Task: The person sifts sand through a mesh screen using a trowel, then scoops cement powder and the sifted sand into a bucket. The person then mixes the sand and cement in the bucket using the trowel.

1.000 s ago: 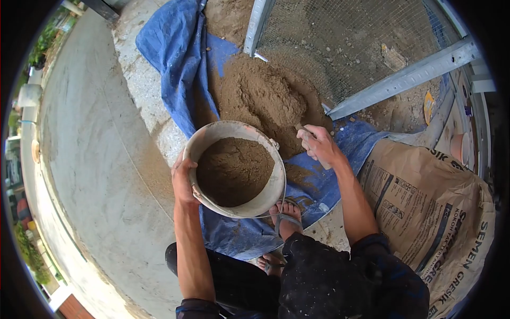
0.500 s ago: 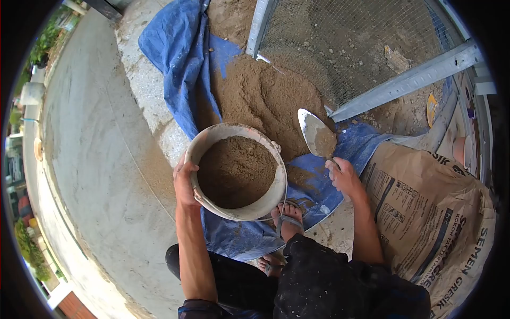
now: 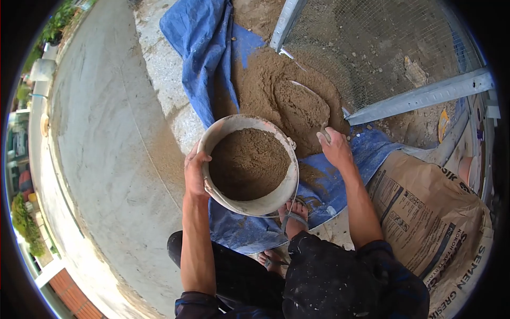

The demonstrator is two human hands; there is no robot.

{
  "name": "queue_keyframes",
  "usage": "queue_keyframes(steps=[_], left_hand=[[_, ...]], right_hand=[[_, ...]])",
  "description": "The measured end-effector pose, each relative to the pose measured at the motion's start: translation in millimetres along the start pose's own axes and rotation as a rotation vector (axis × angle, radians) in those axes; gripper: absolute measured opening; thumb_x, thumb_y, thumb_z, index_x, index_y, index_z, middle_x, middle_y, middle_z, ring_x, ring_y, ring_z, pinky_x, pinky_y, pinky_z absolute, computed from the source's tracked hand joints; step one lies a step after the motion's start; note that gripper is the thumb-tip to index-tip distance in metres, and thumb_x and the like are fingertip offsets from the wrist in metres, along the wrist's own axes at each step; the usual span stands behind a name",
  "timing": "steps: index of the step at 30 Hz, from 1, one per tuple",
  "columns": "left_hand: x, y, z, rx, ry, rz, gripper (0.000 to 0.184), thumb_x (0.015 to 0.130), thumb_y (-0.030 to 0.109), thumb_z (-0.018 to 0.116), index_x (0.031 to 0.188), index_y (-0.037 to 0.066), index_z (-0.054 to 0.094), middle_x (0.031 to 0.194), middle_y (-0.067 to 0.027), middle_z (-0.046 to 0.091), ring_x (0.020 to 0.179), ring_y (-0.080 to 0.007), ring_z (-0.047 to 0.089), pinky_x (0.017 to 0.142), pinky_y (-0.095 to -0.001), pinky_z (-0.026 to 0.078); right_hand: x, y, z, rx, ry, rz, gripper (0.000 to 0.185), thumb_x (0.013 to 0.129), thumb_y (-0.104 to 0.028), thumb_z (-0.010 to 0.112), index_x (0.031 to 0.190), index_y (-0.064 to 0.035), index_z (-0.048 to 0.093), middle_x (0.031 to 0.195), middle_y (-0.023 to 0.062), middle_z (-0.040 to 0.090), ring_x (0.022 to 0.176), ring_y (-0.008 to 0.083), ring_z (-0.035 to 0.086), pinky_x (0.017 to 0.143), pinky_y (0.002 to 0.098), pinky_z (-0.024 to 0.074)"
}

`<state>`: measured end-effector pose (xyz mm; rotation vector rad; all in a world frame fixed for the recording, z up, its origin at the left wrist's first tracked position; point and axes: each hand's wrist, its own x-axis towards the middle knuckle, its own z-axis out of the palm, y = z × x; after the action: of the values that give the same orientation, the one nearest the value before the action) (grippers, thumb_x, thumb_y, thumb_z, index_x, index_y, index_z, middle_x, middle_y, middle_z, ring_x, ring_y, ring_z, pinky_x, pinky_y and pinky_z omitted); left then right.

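My left hand (image 3: 196,167) grips the left rim of a pale bucket (image 3: 289,183), which holds brown sand (image 3: 249,165). The bucket tilts slightly, its mouth turned up to me. My right hand (image 3: 336,147) is closed round the short handle of a trowel (image 3: 323,101). Its blade lies in the sand pile (image 3: 255,85) beyond the bucket, heaped with sand so that little more than its pale far edge shows. A blue tarp (image 3: 199,58) lies under and beside the pile.
A metal-framed mesh screen (image 3: 419,98) leans over the pile at upper right. A brown paper cement sack (image 3: 425,212) lies at my right. Grey smooth concrete (image 3: 101,159) stretches to the left. My sandalled foot (image 3: 294,218) stands just below the bucket.
The trowel, held up beside the pile with a little sand on it, has moved forward and left into the pile and is now loaded. My left hand still holds the bucket.
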<state>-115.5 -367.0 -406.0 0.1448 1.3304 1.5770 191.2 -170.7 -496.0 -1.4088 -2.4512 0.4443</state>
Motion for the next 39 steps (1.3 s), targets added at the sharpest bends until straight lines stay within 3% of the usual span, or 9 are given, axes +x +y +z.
queue_keyframes(steps=[3, 10, 13, 15, 20, 26, 29, 36, 39], left_hand=[[2, 2, 4, 0.031, 0.028, -0.002, 0.056, 0.073, 0.005, 0.046, 0.126, -0.004, 0.057, 0.116, -0.0128, 0.062, 0.105, -0.0227, 0.058, 0.096, -0.0305, 0.044], [4, 0, 9, 0.053, 0.026, 0.021, 0.053, 0.075, 0.012, 0.046, 0.125, -0.001, 0.057, 0.11, -0.0097, 0.061, 0.098, -0.0197, 0.058, 0.088, -0.0293, 0.046], [-1, 1, 7, 0.074, 0.044, -0.009, 0.054, 0.075, 0.012, 0.046, 0.127, -0.001, 0.056, 0.113, -0.0103, 0.061, 0.1, -0.0208, 0.058, 0.092, -0.0298, 0.045], [-1, 5, 13, -0.007, 0.04, -0.008, 0.054, 0.073, 0.003, 0.044, 0.125, -0.005, 0.057, 0.116, -0.0126, 0.062, 0.107, -0.0218, 0.058, 0.097, -0.0289, 0.044], [1, 1, 8, -0.034, 0.035, -0.012, 0.053, 0.074, 0.003, 0.045, 0.125, -0.005, 0.058, 0.114, -0.0117, 0.062, 0.104, -0.0209, 0.058, 0.095, -0.029, 0.045], [0, 4, 10, -0.042, 0.049, 0.005, 0.05, 0.076, 0.005, 0.047, 0.124, -0.004, 0.059, 0.113, -0.0106, 0.063, 0.102, -0.0199, 0.059, 0.093, -0.0287, 0.046], [-3, 4, 11, -0.066, 0.022, 0.028, 0.048, 0.078, 0.007, 0.048, 0.124, -0.004, 0.059, 0.112, -0.0096, 0.063, 0.1, -0.019, 0.06, 0.091, -0.0284, 0.047], [-18, -3, 13, -0.122, 0.003, 0.081, 0.051, 0.078, 0.01, 0.047, 0.127, -0.002, 0.057, 0.115, -0.0132, 0.064, 0.1, -0.0209, 0.061, 0.093, -0.0312, 0.048], [-17, -12, 7, 0.014, 0.128, 0.138, 0.041, 0.077, 0.008, 0.052, 0.115, 0.0, 0.067, 0.104, -0.0063, 0.066, 0.094, -0.0163, 0.059, 0.086, -0.0273, 0.045]], right_hand=[[6, -11, -48, 0.066, -0.207, 0.253, 0.035, 0.094, -0.033, 0.058, 0.096, 0.0026, 0.059, 0.091, 0.0293, 0.063, 0.09, 0.052, 0.056, 0.079, 0.0535, 0.0456], [15, -4, -39, 0.204, -0.321, 0.258, 0.037, 0.092, -0.031, 0.059, 0.09, 0.0061, 0.057, 0.094, 0.0325, 0.06, 0.091, 0.0533, 0.054, 0.08, 0.053, 0.044], [9, -3, -2, 0.264, -0.482, 0.302, 0.035, 0.096, -0.032, 0.057, 0.09, 0.0029, 0.056, 0.079, 0.0219, 0.06, 0.068, 0.0404, 0.058, 0.064, 0.0454, 0.0479], [19, -11, 4, 1.141, -0.71, 0.692, 0.032, 0.099, -0.034, 0.054, 0.094, -0.0025, 0.055, 0.068, 0.0049, 0.051, 0.052, 0.0165, 0.05, 0.047, 0.0308, 0.0426], [24, -27, -32, 1.314, -0.743, 0.639, 0.027, 0.1, -0.033, 0.052, 0.099, -0.006, 0.055, 0.068, -0.0046, 0.044, 0.05, 0.0028, 0.039, 0.042, 0.0212, 0.0339], [23, -68, -125, 0.627, -0.791, 0.188, 0.028, 0.095, -0.029, 0.057, 0.09, -0.0009, 0.057, 0.067, 0.0055, 0.058, 0.057, 0.0162, 0.057, 0.051, 0.032, 0.0448], [7, -108, -140, 0.137, -0.544, -0.223, 0.023, 0.082, -0.019, 0.06, 0.097, -0.0022, 0.065, 0.091, 0.0211, 0.068, 0.088, 0.0407, 0.065, 0.077, 0.0463, 0.0506], [33, -182, -171, -0.188, -0.515, -0.434, 0.019, 0.08, -0.014, 0.059, 0.093, -0.0028, 0.07, 0.093, 0.0197, 0.069, 0.091, 0.0371, 0.067, 0.084, 0.0443, 0.0509], [50, -216, -144, -0.517, -0.78, -0.475, 0.019, 0.079, -0.019, 0.067, 0.095, -0.0071, 0.068, 0.1, 0.0182, 0.068, 0.097, 0.0359, 0.065, 0.086, 0.0456, 0.0496]])
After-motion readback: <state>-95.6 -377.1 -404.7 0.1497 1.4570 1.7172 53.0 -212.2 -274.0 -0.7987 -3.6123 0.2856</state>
